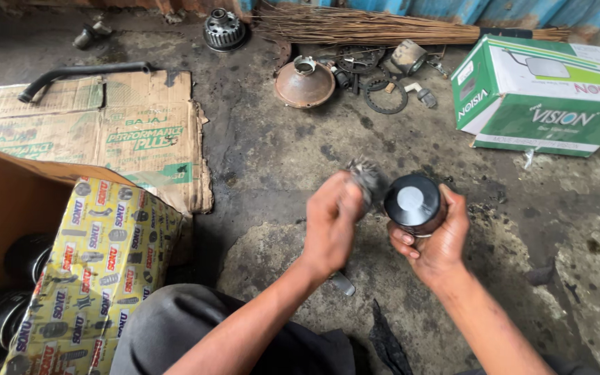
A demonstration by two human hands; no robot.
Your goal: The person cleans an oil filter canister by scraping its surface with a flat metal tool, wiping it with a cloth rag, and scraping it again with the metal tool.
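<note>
My right hand (pixel 436 239) grips a short black cylinder (pixel 414 202) with a pale round disc on its top face, holding it above the stained concrete floor. My left hand (pixel 332 223) is closed on a dirty grey rag (pixel 369 179) and presses it against the cylinder's left side. Under my left wrist a small grey metal piece (pixel 342 282) lies on the floor. My grey trouser knee (pixel 175 326) fills the bottom of the view.
A yellow printed carton (pixel 92 278) lies across an open brown box holding black round parts (pixel 26 257) at left. Flattened cardboard (pixel 133 132) with a black hose (pixel 81 71) lies beyond. A green-and-white box (pixel 543 97), a broom (pixel 383 29), a rusty dome-shaped part (pixel 305 83) and loose gears sit at the back.
</note>
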